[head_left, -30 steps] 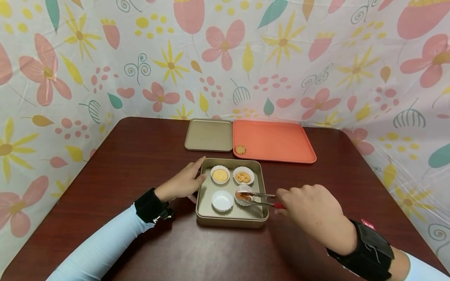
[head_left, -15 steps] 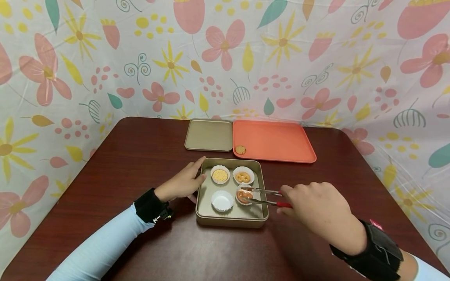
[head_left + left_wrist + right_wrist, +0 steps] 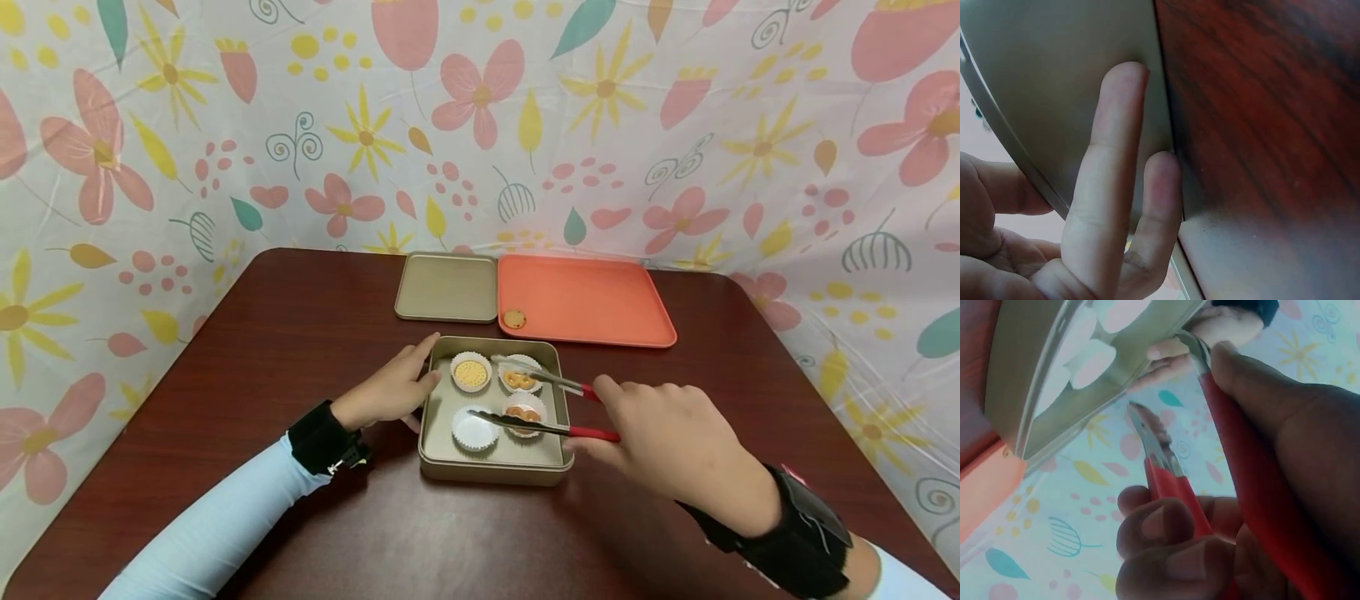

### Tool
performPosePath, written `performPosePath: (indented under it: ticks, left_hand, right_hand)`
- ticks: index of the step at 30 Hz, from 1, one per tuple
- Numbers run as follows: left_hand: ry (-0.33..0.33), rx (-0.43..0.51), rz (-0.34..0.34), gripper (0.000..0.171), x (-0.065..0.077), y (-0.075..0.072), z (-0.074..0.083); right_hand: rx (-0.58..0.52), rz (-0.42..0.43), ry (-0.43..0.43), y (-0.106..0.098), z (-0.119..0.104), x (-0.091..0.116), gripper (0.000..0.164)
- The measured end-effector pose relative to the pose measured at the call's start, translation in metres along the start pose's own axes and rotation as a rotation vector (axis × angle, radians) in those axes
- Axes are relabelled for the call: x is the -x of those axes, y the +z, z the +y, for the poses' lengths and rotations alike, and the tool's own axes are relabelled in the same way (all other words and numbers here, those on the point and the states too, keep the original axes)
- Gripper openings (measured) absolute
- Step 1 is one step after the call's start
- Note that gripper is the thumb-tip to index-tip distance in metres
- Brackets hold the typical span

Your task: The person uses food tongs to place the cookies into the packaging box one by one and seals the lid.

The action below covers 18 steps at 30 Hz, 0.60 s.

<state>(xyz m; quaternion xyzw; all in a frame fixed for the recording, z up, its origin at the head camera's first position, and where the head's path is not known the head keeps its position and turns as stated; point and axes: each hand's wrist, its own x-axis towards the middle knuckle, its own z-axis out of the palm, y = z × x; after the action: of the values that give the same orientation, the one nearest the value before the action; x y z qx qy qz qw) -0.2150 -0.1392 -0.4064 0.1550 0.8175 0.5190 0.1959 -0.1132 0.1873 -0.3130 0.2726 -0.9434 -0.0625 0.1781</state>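
My right hand (image 3: 667,437) holds red-handled metal tongs (image 3: 592,432), their arms spread wide over a square gold tin (image 3: 495,475). No cookie is between the tips. Under the tongs, a paper cup (image 3: 474,440) at the tin's front left holds nothing. The front right cup holds a brown pretzel-shaped cookie (image 3: 522,413); behind it lies a paler pretzel-shaped cookie (image 3: 520,381). A round yellow cookie (image 3: 471,372) sits in the back left cup. My left hand (image 3: 386,390) rests against the tin's left side, with straight fingers (image 3: 1107,144) on the outer wall and the thumb at the rim.
Behind the tin lies a flat gold lid (image 3: 446,287). Beside it, an orange tray (image 3: 585,296) bears one round cookie (image 3: 514,319) in its front left corner. A flowered cloth (image 3: 480,167) hangs behind the dark wooden table (image 3: 300,333).
The tongs have let go of the brown pretzel-shaped cookie in the front right cup. Their arms have spread wide and stand farther left over the tin. My left hand stays put.
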Motion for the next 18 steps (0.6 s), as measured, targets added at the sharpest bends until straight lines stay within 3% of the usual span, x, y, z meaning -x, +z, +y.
performPosePath:
  ticks: [10,18]
  left_hand:
    - [-0.005,-0.003,-0.013,0.068,0.000,-0.001,0.001]
    - [-0.008,-0.008,-0.022,0.068,0.000,-0.002,0.001]
  right_hand:
    - [-0.065,-0.021,0.135,0.002,0.011,-0.020,0.063]
    - [-0.141,-0.115,0.248,0.011,0.032,-0.044,0.064]
